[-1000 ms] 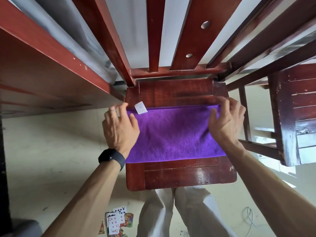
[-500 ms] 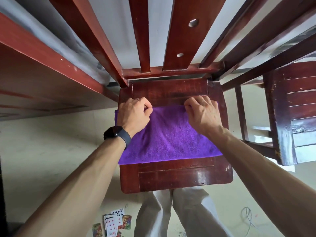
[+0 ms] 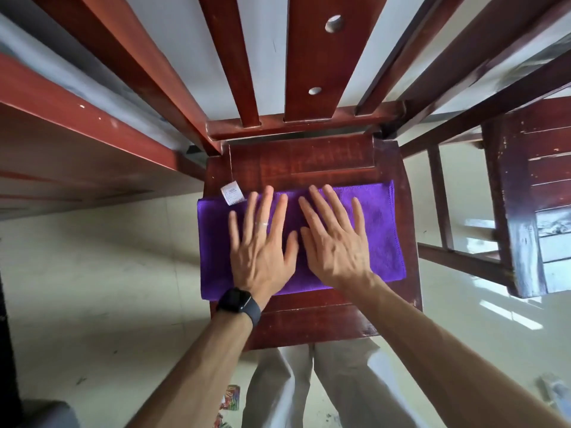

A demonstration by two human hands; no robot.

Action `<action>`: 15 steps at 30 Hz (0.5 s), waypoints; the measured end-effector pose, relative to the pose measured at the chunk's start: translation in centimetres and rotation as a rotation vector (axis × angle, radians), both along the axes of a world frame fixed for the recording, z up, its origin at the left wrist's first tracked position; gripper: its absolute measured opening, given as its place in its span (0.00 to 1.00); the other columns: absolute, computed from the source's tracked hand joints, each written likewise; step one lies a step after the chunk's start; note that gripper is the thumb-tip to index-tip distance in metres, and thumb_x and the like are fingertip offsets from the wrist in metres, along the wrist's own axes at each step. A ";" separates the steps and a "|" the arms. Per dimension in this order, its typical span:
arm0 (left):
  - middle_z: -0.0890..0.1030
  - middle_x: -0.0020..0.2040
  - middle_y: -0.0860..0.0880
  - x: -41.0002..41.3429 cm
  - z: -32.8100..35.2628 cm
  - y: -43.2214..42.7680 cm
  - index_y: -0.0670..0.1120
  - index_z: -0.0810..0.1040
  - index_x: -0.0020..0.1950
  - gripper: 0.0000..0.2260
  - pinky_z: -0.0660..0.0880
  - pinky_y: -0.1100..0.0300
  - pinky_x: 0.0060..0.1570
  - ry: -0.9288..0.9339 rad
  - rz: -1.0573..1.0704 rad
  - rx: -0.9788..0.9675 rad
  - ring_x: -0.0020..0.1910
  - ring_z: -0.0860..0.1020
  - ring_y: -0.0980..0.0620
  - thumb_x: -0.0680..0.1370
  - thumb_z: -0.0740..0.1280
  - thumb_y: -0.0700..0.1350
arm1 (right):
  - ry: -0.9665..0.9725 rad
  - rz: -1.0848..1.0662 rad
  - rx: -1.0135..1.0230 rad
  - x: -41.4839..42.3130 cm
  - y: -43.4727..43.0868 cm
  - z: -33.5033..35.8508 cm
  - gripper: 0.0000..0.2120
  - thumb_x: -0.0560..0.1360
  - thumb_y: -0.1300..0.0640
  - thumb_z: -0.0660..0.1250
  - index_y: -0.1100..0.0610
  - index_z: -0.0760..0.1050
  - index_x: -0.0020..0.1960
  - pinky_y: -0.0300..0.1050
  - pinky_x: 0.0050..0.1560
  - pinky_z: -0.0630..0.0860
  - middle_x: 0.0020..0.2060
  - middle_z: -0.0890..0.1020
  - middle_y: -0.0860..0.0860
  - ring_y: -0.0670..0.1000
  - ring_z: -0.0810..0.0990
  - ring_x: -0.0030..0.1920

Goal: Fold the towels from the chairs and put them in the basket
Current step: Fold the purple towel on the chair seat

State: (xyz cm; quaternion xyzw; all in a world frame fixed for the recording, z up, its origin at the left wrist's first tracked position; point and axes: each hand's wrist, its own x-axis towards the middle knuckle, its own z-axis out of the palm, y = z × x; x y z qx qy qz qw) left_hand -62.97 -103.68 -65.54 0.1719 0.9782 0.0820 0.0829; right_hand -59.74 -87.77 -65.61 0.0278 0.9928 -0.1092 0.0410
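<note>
Hands lie flat and side by side on a purple towel (image 3: 381, 239), which is spread as a neat rectangle across a dark red wooden chair seat (image 3: 309, 163). The left hand (image 3: 262, 251) rests palm down on the towel's middle-left, its fingers straight, spread and pointing to 12 o'clock. It grasps nothing. A ring (image 3: 263, 223) shows on one finger and a black smartwatch (image 3: 239, 304) on the wrist. The right hand (image 3: 336, 251) lies the same way just beside it, fingers fanned out toward 12 o'clock and nothing held, and the two thumbs nearly meet over the cloth's centre. At the towel's 11 o'clock corner a white care label (image 3: 232, 193) sticks out onto the bare wood. The cloth's 9 o'clock edge slightly overhangs the side of the seat, while its 3 o'clock edge stops short of the rim. Strips of bare wood show at 12 and 6 o'clock. Backrest slats (image 3: 312, 57) rise toward 12 o'clock. A red-brown table edge (image 3: 77, 118) crosses the view at 10 o'clock, and a second, scuffed wooden chair (image 3: 525, 196) stands at 3 o'clock. Below is a pale glossy floor (image 3: 108, 273). Light trousers (image 3: 340, 381) show at 6 o'clock, and a few playing cards (image 3: 230, 401) lie on the floor at 7 o'clock.
</note>
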 end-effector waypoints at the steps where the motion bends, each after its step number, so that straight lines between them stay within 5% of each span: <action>1: 0.57 0.81 0.48 0.3 -0.8 -0.5 0.53 0.62 0.79 0.28 0.51 0.37 0.75 -0.014 0.052 -0.043 0.80 0.55 0.45 0.79 0.60 0.57 | -0.047 -0.012 0.022 0.1 0.8 -0.7 0.25 0.82 0.46 0.55 0.50 0.64 0.78 0.64 0.76 0.53 0.79 0.61 0.51 0.52 0.57 0.80; 8: 0.51 0.82 0.46 -0.7 -2.1 -1.9 0.58 0.56 0.80 0.29 0.47 0.34 0.74 -0.009 0.101 -0.111 0.80 0.49 0.41 0.80 0.55 0.62 | -0.213 -0.298 0.059 0.0 6.6 -1.4 0.29 0.82 0.38 0.47 0.44 0.49 0.81 0.68 0.77 0.45 0.81 0.52 0.48 0.51 0.46 0.81; 15: 0.52 0.82 0.48 -6.8 -1.5 2.8 0.61 0.56 0.79 0.28 0.49 0.33 0.74 0.009 -0.468 -0.132 0.80 0.50 0.44 0.79 0.57 0.56 | -0.303 -0.577 0.041 11.0 5.1 1.2 0.34 0.79 0.37 0.55 0.50 0.56 0.81 0.68 0.75 0.51 0.80 0.58 0.51 0.56 0.56 0.79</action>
